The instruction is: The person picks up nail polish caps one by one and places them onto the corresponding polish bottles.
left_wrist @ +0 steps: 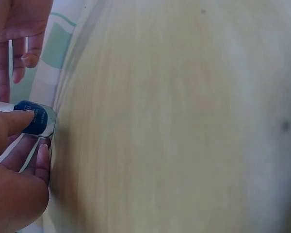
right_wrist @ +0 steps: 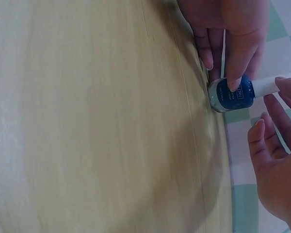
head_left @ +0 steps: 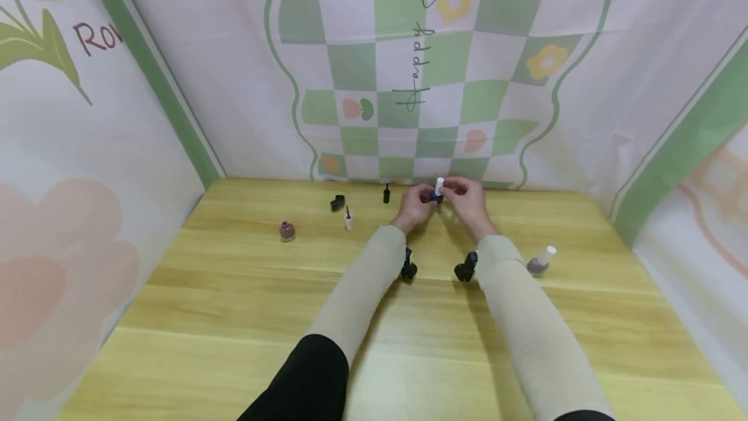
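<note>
Near the back edge of the table, both hands meet at a nail polish bottle (right_wrist: 240,99) of dark blue with a white cap (right_wrist: 266,86). My left hand (head_left: 417,205) grips the glass body, its thumb laid across the label in the right wrist view. At the upper end, the thumb and a finger of my right hand (head_left: 465,203) pinch the white cap, while its other fingers spread loosely. The bottle stands upright in the head view, the cap seated on its neck. Its base is close over the wood.
Left of the hands are a black brush cap (head_left: 386,194), a white brush cap (head_left: 349,220) with its brush up, a small black object (head_left: 337,203) and an uncapped mauve bottle (head_left: 287,231). A white-capped purple bottle (head_left: 538,266) stands by the right forearm. A patterned curtain (head_left: 409,109) hangs behind the table.
</note>
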The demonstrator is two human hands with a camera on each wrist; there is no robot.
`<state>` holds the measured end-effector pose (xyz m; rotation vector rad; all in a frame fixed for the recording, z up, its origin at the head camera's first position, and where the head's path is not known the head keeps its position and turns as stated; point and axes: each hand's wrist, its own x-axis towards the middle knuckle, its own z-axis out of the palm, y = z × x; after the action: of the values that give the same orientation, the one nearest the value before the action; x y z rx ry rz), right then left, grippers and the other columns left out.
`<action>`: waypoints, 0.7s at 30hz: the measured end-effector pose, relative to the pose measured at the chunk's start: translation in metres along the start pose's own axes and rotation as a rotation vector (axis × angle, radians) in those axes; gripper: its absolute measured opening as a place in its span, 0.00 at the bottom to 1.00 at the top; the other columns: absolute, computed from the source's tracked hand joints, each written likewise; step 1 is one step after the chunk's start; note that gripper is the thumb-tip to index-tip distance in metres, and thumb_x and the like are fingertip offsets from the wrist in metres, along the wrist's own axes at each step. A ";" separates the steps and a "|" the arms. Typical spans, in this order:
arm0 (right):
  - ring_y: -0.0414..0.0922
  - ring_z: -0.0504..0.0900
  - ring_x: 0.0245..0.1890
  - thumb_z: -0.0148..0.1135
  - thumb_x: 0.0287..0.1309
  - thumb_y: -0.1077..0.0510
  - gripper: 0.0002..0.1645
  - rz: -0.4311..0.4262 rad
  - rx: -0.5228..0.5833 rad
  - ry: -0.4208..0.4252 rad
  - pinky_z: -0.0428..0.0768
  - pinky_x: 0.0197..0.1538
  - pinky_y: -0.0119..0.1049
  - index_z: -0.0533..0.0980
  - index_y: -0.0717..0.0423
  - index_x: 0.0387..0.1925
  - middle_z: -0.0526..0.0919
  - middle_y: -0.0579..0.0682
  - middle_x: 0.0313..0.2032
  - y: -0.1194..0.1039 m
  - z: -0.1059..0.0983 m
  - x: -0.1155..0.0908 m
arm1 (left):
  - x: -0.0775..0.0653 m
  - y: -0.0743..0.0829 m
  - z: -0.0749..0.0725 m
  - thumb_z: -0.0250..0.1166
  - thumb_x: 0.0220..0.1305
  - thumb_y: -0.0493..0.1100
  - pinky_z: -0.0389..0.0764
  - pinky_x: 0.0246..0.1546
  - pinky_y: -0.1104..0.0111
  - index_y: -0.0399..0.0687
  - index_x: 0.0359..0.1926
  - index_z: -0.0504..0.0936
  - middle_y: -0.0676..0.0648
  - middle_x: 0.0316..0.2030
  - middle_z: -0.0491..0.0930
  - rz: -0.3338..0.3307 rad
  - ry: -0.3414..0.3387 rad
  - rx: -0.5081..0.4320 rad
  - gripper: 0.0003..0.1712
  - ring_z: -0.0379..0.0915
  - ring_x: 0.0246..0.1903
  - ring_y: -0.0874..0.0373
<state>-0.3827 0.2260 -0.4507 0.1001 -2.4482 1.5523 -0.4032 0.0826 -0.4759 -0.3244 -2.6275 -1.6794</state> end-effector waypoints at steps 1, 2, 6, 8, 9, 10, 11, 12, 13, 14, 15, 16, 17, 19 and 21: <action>0.43 0.75 0.39 0.64 0.69 0.62 0.17 -0.003 -0.003 -0.002 0.73 0.36 0.24 0.81 0.66 0.55 0.84 0.65 0.51 0.000 0.000 0.000 | -0.001 0.001 -0.001 0.67 0.67 0.31 0.81 0.53 0.66 0.40 0.56 0.82 0.41 0.50 0.85 -0.004 -0.003 -0.003 0.17 0.81 0.50 0.51; 0.43 0.75 0.39 0.65 0.69 0.62 0.17 -0.004 -0.005 -0.004 0.74 0.37 0.24 0.80 0.66 0.55 0.84 0.64 0.51 0.000 -0.001 -0.001 | -0.002 0.001 -0.001 0.68 0.67 0.31 0.81 0.53 0.67 0.40 0.57 0.82 0.41 0.51 0.85 -0.009 -0.006 -0.006 0.18 0.81 0.51 0.51; 0.44 0.77 0.42 0.65 0.68 0.62 0.20 -0.013 -0.007 -0.018 0.75 0.43 0.26 0.78 0.67 0.58 0.83 0.65 0.52 -0.003 -0.005 -0.002 | -0.006 0.004 -0.006 0.68 0.68 0.34 0.82 0.53 0.66 0.40 0.60 0.80 0.41 0.56 0.83 -0.022 -0.033 -0.024 0.20 0.81 0.53 0.50; 0.46 0.78 0.45 0.65 0.68 0.61 0.22 -0.013 -0.009 -0.025 0.76 0.45 0.27 0.75 0.66 0.60 0.82 0.64 0.53 -0.005 -0.007 -0.004 | -0.009 0.006 -0.010 0.69 0.68 0.35 0.82 0.54 0.65 0.40 0.63 0.78 0.41 0.59 0.80 -0.025 -0.054 -0.028 0.23 0.80 0.55 0.48; 0.47 0.78 0.46 0.65 0.68 0.61 0.23 -0.013 -0.008 -0.027 0.76 0.46 0.28 0.74 0.66 0.61 0.82 0.64 0.53 -0.007 -0.008 -0.005 | -0.011 0.007 -0.013 0.69 0.68 0.36 0.82 0.55 0.63 0.40 0.65 0.76 0.40 0.61 0.79 -0.022 -0.064 -0.033 0.25 0.80 0.56 0.47; 0.49 0.78 0.48 0.65 0.68 0.61 0.25 -0.014 -0.005 -0.030 0.77 0.47 0.30 0.73 0.66 0.62 0.82 0.64 0.54 -0.009 -0.009 -0.006 | -0.012 0.009 -0.016 0.69 0.68 0.36 0.82 0.55 0.62 0.40 0.66 0.75 0.39 0.62 0.78 -0.019 -0.071 -0.034 0.27 0.79 0.57 0.46; 0.50 0.78 0.49 0.65 0.68 0.61 0.26 -0.013 -0.009 -0.033 0.77 0.48 0.32 0.72 0.66 0.63 0.81 0.64 0.55 -0.010 -0.011 -0.007 | -0.014 0.010 -0.019 0.69 0.67 0.37 0.82 0.56 0.61 0.40 0.67 0.74 0.39 0.63 0.77 -0.017 -0.074 -0.035 0.29 0.78 0.58 0.45; 0.52 0.78 0.50 0.65 0.68 0.61 0.27 -0.013 -0.015 -0.035 0.78 0.49 0.34 0.71 0.65 0.64 0.81 0.63 0.55 -0.012 -0.012 -0.008 | -0.016 0.011 -0.022 0.70 0.67 0.38 0.82 0.56 0.60 0.40 0.68 0.73 0.38 0.64 0.76 -0.014 -0.078 -0.033 0.31 0.78 0.58 0.44; 0.53 0.78 0.51 0.65 0.68 0.60 0.28 -0.014 -0.023 -0.039 0.78 0.50 0.36 0.70 0.65 0.65 0.81 0.64 0.56 -0.014 -0.013 -0.009 | -0.019 0.013 -0.025 0.70 0.66 0.38 0.82 0.57 0.59 0.40 0.69 0.72 0.37 0.64 0.75 -0.011 -0.079 -0.036 0.32 0.77 0.58 0.43; 0.55 0.78 0.53 0.66 0.68 0.60 0.29 -0.014 -0.028 -0.043 0.78 0.51 0.39 0.70 0.65 0.66 0.80 0.64 0.57 -0.016 -0.014 -0.010 | -0.021 0.014 -0.029 0.71 0.66 0.38 0.81 0.57 0.58 0.39 0.69 0.72 0.37 0.64 0.75 -0.008 -0.080 -0.038 0.32 0.77 0.58 0.42; 0.56 0.77 0.54 0.65 0.68 0.60 0.30 -0.016 -0.037 -0.048 0.78 0.53 0.41 0.69 0.65 0.67 0.79 0.64 0.58 -0.017 -0.016 -0.011 | -0.024 0.016 -0.032 0.71 0.66 0.38 0.81 0.56 0.57 0.40 0.69 0.72 0.37 0.64 0.75 -0.007 -0.079 -0.037 0.32 0.77 0.58 0.42; 0.56 0.77 0.55 0.65 0.68 0.59 0.31 -0.018 -0.049 -0.054 0.78 0.54 0.43 0.68 0.65 0.68 0.79 0.64 0.59 -0.019 -0.017 -0.013 | -0.027 0.017 -0.035 0.71 0.66 0.39 0.82 0.56 0.57 0.40 0.68 0.72 0.37 0.64 0.75 -0.007 -0.081 -0.031 0.32 0.77 0.57 0.42; 0.57 0.77 0.55 0.66 0.68 0.59 0.31 -0.017 -0.062 -0.058 0.78 0.55 0.45 0.68 0.64 0.68 0.78 0.64 0.59 -0.020 -0.018 -0.015 | -0.029 0.018 -0.038 0.71 0.66 0.39 0.82 0.55 0.57 0.41 0.68 0.72 0.37 0.64 0.75 -0.002 -0.086 -0.028 0.32 0.77 0.57 0.42; 0.58 0.76 0.56 0.65 0.69 0.58 0.32 -0.017 -0.083 -0.072 0.78 0.56 0.48 0.67 0.64 0.69 0.76 0.65 0.60 -0.023 -0.021 -0.019 | -0.035 0.020 -0.043 0.71 0.67 0.40 0.82 0.54 0.57 0.41 0.69 0.72 0.38 0.64 0.75 0.007 -0.099 -0.018 0.32 0.77 0.57 0.43; 0.58 0.75 0.56 0.65 0.69 0.58 0.33 -0.016 -0.106 -0.085 0.78 0.56 0.49 0.66 0.64 0.70 0.75 0.66 0.61 -0.026 -0.024 -0.023 | -0.039 0.022 -0.046 0.70 0.67 0.40 0.83 0.53 0.58 0.42 0.69 0.71 0.38 0.64 0.74 0.021 -0.111 0.000 0.32 0.77 0.57 0.44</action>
<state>-0.3516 0.2346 -0.4240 0.1700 -2.5830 1.4362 -0.3660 0.0433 -0.4413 -0.4562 -2.6908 -1.7034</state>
